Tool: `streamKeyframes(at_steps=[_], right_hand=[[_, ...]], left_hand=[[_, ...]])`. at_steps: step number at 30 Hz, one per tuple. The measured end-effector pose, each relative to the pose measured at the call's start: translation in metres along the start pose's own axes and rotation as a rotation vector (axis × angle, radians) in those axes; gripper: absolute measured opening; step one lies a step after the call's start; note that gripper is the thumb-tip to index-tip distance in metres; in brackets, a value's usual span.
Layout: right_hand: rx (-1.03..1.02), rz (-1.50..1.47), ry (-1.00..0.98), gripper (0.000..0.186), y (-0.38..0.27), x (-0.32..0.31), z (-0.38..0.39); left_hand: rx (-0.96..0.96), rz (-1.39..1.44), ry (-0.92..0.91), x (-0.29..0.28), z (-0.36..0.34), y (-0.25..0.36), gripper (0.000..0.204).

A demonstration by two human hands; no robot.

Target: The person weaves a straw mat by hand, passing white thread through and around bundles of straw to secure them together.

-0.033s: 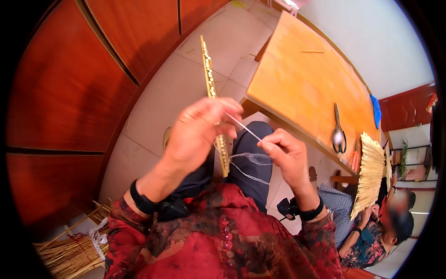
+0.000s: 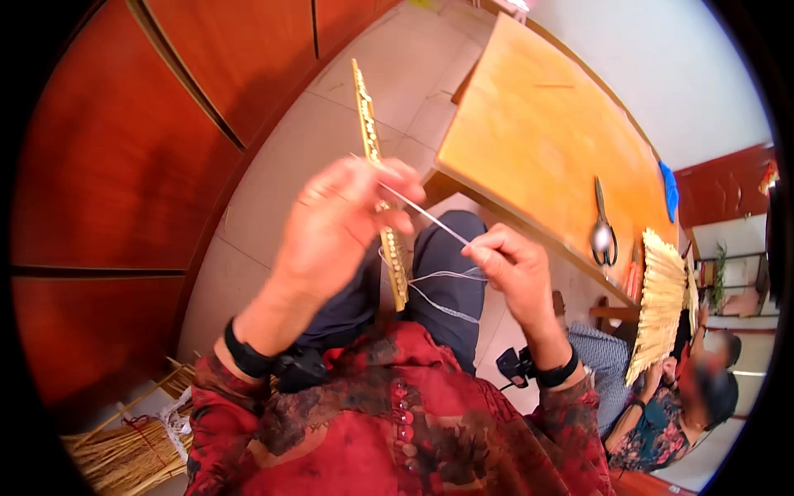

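A narrow strip of bound straw stalks (image 2: pixel 365 103), its cut ends showing along one edge, stands upright before my knees. My left hand (image 2: pixel 324 223) is in front of its middle, fingers bent and partly blurred, at one end of a taut white thread (image 2: pixel 430 217). The other end of that stretch is pinched between thumb and forefinger of my right hand (image 2: pixel 514 266). From the strip's lower part, loose loops of thread (image 2: pixel 447 307) hang across my dark trouser leg. How the left fingers meet the strip itself is hidden.
An orange-brown table (image 2: pixel 529 157) stands ahead right, bearing black-handled scissors (image 2: pixel 602 231) and a thin stalk (image 2: pixel 554 86). A fan-like straw piece (image 2: pixel 657 306) is at its near right corner, by another person (image 2: pixel 657 430). Straw bundles (image 2: pixel 124 450) lie lower left; red-brown cabinets (image 2: pixel 107 165) line the left.
My left hand has shifted slightly left and up along the strip. The thread stays taut between my hands, its stretch a little longer. My right hand has barely moved.
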State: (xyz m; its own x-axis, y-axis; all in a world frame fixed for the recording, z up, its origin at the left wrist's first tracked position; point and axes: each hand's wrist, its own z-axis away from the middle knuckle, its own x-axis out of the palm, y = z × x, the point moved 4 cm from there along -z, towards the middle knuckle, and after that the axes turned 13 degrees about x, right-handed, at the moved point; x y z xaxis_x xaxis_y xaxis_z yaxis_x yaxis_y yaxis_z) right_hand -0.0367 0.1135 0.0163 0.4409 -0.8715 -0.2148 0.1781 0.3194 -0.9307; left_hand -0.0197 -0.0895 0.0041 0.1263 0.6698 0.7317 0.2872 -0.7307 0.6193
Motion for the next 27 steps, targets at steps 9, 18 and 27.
streamKeyframes(at_steps=[9, 18, 27], right_hand=[[0.328, -0.04, 0.28, 0.013, 0.116, -0.117, 0.05], [0.467, 0.119, 0.393, 0.016, 0.222, -0.19, 0.103], [0.576, 0.102, 0.378, 0.014, 0.28, -0.212, 0.145]], left_hand=[[0.268, 0.101, 0.152, -0.143, -0.009, 0.168, 0.026], [0.277, -0.319, 0.404, -0.209, 0.056, 0.269, 0.018], [0.281, -0.472, 0.811, -0.22, 0.079, 0.244, 0.011]])
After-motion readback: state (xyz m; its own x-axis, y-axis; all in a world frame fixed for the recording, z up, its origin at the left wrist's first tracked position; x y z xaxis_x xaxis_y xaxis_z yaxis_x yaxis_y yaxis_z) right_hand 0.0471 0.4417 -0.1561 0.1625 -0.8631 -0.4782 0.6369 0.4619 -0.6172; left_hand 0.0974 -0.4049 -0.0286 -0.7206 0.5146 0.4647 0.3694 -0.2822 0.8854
